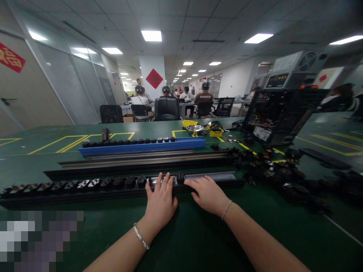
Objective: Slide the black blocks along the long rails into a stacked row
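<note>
My left hand (pixel 160 200) lies over the nearest long black rail (pixel 211 177), its fingers spread and the tips on the rail's channel. My right hand (pixel 210 194) reaches in from the right with fingers stretched out; its index fingertip is at a small black block (pixel 180 178) sitting in the channel between the two hands. To the left of my left hand, a row of several similar black blocks (pixel 116 182) fills the channel, two of them with pale tops. A bare stretch of channel runs on behind my right hand. What lies under my palms is hidden.
Behind are another black rail (pixel 136 165) and a blue rail (pixel 141 146) with a row of blocks. Loose black parts (pixel 295 185) are heaped at right, near an opened computer case (pixel 280 113). A metal bowl (pixel 195 129) stands at the back; people sit beyond.
</note>
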{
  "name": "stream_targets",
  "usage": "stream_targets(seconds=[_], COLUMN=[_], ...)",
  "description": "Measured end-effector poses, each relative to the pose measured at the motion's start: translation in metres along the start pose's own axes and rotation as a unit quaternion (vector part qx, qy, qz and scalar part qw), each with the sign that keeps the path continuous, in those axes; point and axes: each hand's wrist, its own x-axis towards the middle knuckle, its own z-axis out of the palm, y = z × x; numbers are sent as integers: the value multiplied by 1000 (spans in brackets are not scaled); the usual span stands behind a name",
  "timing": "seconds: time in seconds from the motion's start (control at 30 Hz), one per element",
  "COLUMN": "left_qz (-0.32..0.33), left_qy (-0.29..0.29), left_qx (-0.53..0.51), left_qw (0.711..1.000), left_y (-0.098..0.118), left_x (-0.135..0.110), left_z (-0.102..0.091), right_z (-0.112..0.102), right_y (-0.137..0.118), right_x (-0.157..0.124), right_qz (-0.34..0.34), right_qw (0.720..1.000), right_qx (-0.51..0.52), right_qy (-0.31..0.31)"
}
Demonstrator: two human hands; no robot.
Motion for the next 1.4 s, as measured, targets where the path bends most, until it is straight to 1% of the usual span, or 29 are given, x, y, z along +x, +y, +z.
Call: stream_targets(seconds=[0.27,0.8,1.07,1.27,1.4], left_qz=[0,-7,-2,-10,-6], left_qy=[6,-15,0,-15,-7], left_qx=[-6,2,-2,0,-4], left_qw=[1000,1000,1000,1000,1000], left_y=[1,1,0,2,1], left_x=[0,1,0,0,0], left_z=[1,-1,0,-3,-1], right_z=[2,-5,-6,-7,-8], right_y=[5,12,15,18,19], right_x=[0,-5,-5,-7,-7], right_qz=[-7,10,10,18,23], right_qw=[1000,1000,1000,1000,1000], right_qx=[-4,-10,-15,-13,-13], right_qy=[-2,-6,-9,-13,-14])
